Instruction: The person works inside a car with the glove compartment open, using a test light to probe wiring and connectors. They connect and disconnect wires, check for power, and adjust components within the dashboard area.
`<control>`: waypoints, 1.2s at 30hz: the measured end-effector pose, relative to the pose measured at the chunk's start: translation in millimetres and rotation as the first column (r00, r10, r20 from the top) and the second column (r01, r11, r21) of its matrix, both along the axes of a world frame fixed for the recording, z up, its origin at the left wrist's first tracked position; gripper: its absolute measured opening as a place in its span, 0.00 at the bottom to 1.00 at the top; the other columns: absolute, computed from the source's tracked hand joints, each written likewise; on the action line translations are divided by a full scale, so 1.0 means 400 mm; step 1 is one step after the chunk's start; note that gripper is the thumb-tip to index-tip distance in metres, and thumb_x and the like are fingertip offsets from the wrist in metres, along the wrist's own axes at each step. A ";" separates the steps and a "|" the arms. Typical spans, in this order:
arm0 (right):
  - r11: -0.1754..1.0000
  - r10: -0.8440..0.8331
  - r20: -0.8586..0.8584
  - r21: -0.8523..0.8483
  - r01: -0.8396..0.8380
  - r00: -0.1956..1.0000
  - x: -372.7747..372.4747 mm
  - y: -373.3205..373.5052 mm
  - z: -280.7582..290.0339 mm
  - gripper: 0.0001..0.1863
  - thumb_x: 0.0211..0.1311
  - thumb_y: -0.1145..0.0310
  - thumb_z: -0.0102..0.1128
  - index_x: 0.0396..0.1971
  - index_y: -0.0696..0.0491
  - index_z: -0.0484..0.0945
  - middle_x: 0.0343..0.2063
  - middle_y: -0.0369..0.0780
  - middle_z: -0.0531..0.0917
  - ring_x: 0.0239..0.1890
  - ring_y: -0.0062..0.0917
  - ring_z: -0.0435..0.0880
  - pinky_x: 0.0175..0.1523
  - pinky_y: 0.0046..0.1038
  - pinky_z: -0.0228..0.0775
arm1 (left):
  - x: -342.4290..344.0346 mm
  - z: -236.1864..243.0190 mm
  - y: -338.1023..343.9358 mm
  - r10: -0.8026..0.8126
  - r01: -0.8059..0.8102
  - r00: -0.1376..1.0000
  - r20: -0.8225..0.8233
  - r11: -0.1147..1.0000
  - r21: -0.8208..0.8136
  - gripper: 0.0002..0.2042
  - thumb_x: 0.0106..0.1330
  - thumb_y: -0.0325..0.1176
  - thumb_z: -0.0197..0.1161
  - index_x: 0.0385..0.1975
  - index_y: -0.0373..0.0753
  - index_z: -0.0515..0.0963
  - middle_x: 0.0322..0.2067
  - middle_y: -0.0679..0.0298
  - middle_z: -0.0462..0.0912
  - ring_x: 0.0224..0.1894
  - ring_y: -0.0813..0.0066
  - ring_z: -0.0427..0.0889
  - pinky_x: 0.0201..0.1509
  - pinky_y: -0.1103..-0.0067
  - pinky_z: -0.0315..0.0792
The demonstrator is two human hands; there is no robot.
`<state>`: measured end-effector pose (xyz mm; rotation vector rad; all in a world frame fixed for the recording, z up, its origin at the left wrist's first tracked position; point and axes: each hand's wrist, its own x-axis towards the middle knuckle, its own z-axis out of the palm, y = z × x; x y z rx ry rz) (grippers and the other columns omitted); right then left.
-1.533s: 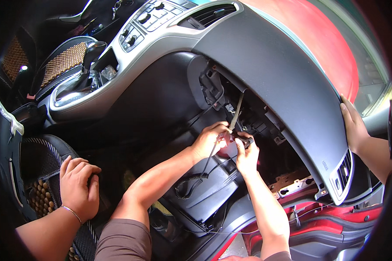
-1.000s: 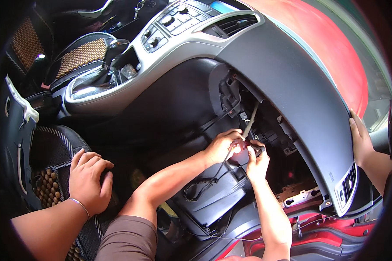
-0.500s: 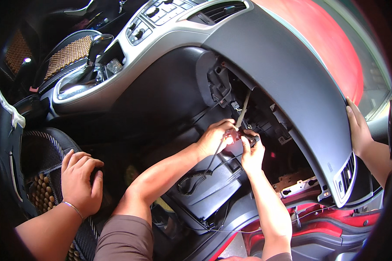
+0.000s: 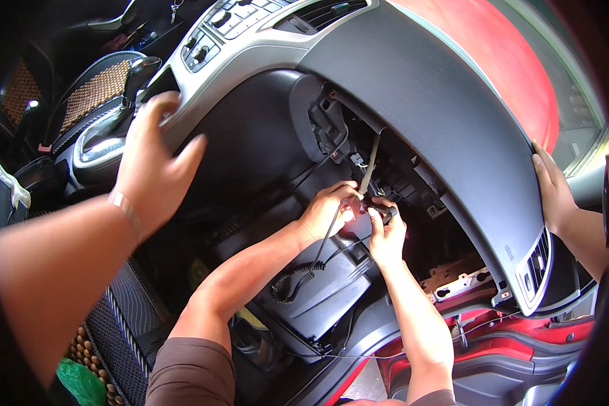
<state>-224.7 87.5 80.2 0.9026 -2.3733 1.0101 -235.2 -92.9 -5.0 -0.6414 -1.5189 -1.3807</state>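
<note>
My left hand [image 4: 329, 212] grips a small glowing reddish object [image 4: 352, 210] with a dark cable and coil [image 4: 292, 289]. Beside it, my right hand [image 4: 387, 240] pinches a black piece [image 4: 389, 213]. Both are at the end of a pale wrapped cable bundle [image 4: 369, 166], within an opened dashboard cavity [image 4: 419, 189]. A white connector [image 4: 358, 160] hangs nearby; the exact join between the held pieces is hidden by my fingers.
Another person's hand with a bracelet [image 4: 152, 169] reaches toward the centre console [image 4: 216, 88]. A hand [image 4: 550, 193] rests on the dashboard edge [image 4: 467, 149] at right. Around are beaded seats [image 4: 96, 91], a black panel [image 4: 325, 304] and the red door frame [image 4: 480, 331].
The bracelet hand has lifted from the seat and moved up and forward toward the console, uncovering a green bag at lower left. My hands keep their grip at the cable bundle.
</note>
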 end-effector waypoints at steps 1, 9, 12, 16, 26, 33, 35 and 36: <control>1.000 0.003 0.001 -0.004 -0.003 1.000 0.001 0.000 0.001 0.11 0.75 0.74 0.66 0.53 0.59 0.82 0.45 0.42 0.91 0.47 0.24 0.89 0.57 0.29 0.80 | 0.003 0.000 -0.002 0.010 -0.010 1.000 0.009 1.000 -0.006 0.19 0.56 0.14 0.63 0.48 0.34 0.81 0.55 0.49 0.84 0.55 0.47 0.86 0.58 0.67 0.82; 1.000 -0.012 -0.001 0.021 0.012 1.000 0.002 0.001 0.002 0.11 0.76 0.73 0.67 0.54 0.58 0.82 0.42 0.42 0.92 0.46 0.24 0.90 0.56 0.29 0.80 | 0.009 0.018 -0.001 0.067 -0.067 0.995 -0.071 0.998 0.009 0.11 0.60 0.20 0.66 0.42 0.34 0.82 0.49 0.49 0.86 0.49 0.46 0.88 0.53 0.64 0.83; 1.000 -0.008 -0.007 0.014 0.008 1.000 0.000 0.002 0.000 0.11 0.76 0.73 0.67 0.54 0.58 0.82 0.41 0.42 0.92 0.46 0.24 0.90 0.56 0.28 0.80 | 0.011 0.019 -0.001 0.067 -0.067 0.995 -0.077 0.998 0.015 0.09 0.62 0.20 0.66 0.42 0.34 0.82 0.48 0.50 0.86 0.49 0.47 0.88 0.53 0.64 0.83; 1.000 0.009 -0.018 0.001 -0.009 1.000 -0.003 -0.002 -0.002 0.11 0.76 0.74 0.67 0.54 0.58 0.82 0.41 0.42 0.92 0.46 0.24 0.90 0.56 0.28 0.80 | 0.008 0.018 -0.003 0.075 -0.075 0.992 -0.103 0.997 0.008 0.08 0.64 0.20 0.66 0.41 0.34 0.82 0.47 0.50 0.86 0.48 0.47 0.87 0.52 0.64 0.83; 0.999 0.033 -0.074 -0.035 -0.036 0.997 -0.006 -0.006 -0.007 0.11 0.75 0.72 0.67 0.53 0.57 0.83 0.38 0.44 0.92 0.42 0.26 0.92 0.52 0.29 0.82 | -0.003 0.010 0.002 0.090 -0.091 0.993 -0.078 0.996 -0.014 0.05 0.60 0.21 0.66 0.34 0.37 0.80 0.42 0.54 0.85 0.46 0.49 0.88 0.50 0.63 0.83; 0.999 0.031 -0.100 -0.024 -0.034 0.995 -0.009 -0.004 -0.009 0.11 0.75 0.73 0.67 0.53 0.58 0.83 0.38 0.44 0.92 0.42 0.26 0.92 0.52 0.29 0.81 | 0.003 0.015 0.009 0.061 -0.056 0.996 -0.067 0.996 0.063 0.06 0.59 0.21 0.68 0.34 0.37 0.81 0.43 0.54 0.85 0.47 0.49 0.88 0.50 0.64 0.83; 0.999 0.038 -0.111 -0.027 -0.041 0.993 -0.010 -0.003 -0.009 0.11 0.75 0.73 0.67 0.53 0.57 0.83 0.37 0.44 0.91 0.41 0.25 0.91 0.51 0.28 0.81 | 0.003 0.016 0.005 0.065 -0.063 0.995 -0.077 0.998 0.025 0.06 0.59 0.21 0.67 0.34 0.37 0.81 0.43 0.54 0.85 0.47 0.49 0.87 0.51 0.64 0.83; 0.999 0.030 -0.098 -0.026 -0.032 0.995 -0.011 -0.003 -0.008 0.11 0.75 0.72 0.68 0.53 0.57 0.83 0.36 0.43 0.91 0.40 0.25 0.91 0.50 0.28 0.81 | 0.002 0.017 0.004 0.054 -0.052 0.996 -0.064 0.998 0.034 0.05 0.59 0.21 0.67 0.34 0.37 0.81 0.43 0.53 0.85 0.47 0.49 0.87 0.50 0.64 0.82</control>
